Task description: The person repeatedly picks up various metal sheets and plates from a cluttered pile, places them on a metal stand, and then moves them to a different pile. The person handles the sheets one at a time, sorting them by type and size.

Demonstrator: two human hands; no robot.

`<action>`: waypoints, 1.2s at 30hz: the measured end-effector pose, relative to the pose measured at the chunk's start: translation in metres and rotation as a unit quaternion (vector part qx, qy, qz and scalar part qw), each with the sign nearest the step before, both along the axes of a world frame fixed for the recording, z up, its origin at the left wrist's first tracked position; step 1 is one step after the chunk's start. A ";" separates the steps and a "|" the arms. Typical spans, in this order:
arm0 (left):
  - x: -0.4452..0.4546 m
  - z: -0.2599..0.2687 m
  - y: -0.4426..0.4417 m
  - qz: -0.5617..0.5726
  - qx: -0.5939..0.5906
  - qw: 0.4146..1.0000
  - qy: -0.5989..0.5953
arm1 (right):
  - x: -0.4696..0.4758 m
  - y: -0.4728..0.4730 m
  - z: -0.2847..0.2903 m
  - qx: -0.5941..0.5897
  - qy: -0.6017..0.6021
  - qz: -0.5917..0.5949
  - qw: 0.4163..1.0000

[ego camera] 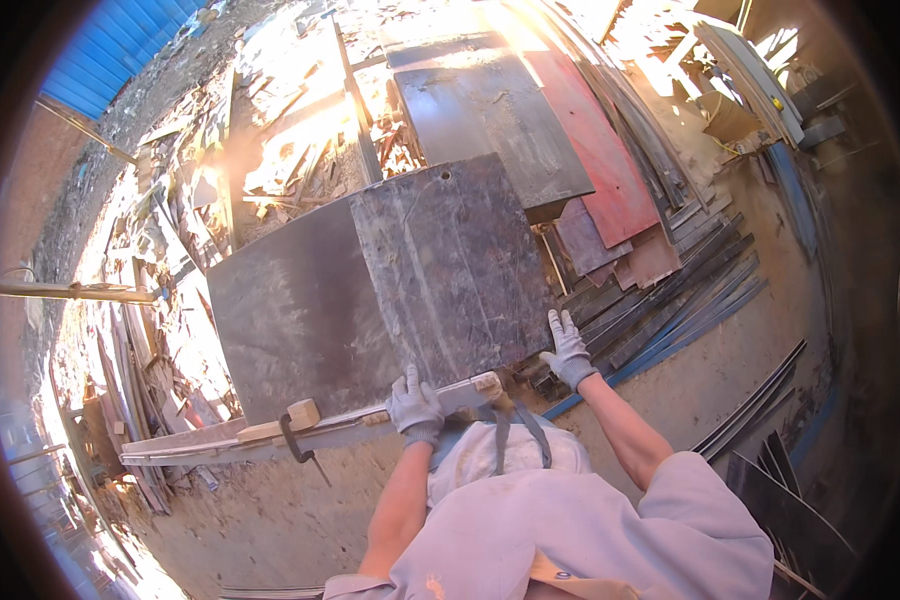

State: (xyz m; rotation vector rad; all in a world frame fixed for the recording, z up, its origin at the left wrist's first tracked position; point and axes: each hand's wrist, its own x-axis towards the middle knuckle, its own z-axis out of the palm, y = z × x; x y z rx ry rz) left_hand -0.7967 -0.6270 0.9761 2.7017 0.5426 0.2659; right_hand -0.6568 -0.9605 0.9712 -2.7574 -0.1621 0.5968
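Note:
A worn dark plywood panel [450,277] with a small hole near its far edge lies over a larger dark board [300,322] on the bench. Near the panel's front left corner, my left hand [415,405], in a pale knit glove, rests with its fingers extended on the edge. My right hand [568,351], gloved too, touches the front right corner, fingers spread along the side. Neither hand visibly closes around the panel. A C-clamp [294,439] and a wood block [304,413] sit at the bench's front edge, left of my left hand.
Beyond the bench lie another dark board [487,120] and a red board [592,142]. Long strips [667,322] are piled on the right. Scrap wood [292,157] covers ground at the far left. Thin dark sheets [787,495] stand at lower right.

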 end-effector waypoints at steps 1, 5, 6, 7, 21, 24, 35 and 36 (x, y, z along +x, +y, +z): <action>0.008 0.000 0.004 0.002 0.003 1.000 0.003 | 0.010 0.006 0.001 -0.023 0.010 0.001 1.000; 0.068 0.009 0.030 -0.005 0.002 1.000 0.015 | 0.073 0.031 0.002 -0.074 0.001 0.013 0.997; 0.082 0.011 0.033 -0.007 -0.005 1.000 0.017 | 0.085 0.030 -0.002 -0.086 -0.005 0.019 0.996; 0.098 0.013 0.038 -0.011 -0.007 1.000 0.020 | 0.096 0.031 -0.007 -0.095 -0.049 0.025 0.994; 0.218 0.012 0.091 -0.008 -0.004 1.000 0.013 | 0.224 0.089 0.020 -0.114 -0.095 0.080 0.986; 0.242 0.016 0.100 -0.003 0.002 1.000 0.025 | 0.253 0.099 0.021 -0.118 -0.090 0.073 0.986; 0.322 0.013 0.132 0.009 0.012 1.000 0.028 | 0.331 0.131 0.030 -0.112 -0.103 0.083 0.985; 0.330 0.014 0.136 0.009 0.014 0.999 0.028 | 0.338 0.134 0.031 -0.113 -0.103 0.084 0.985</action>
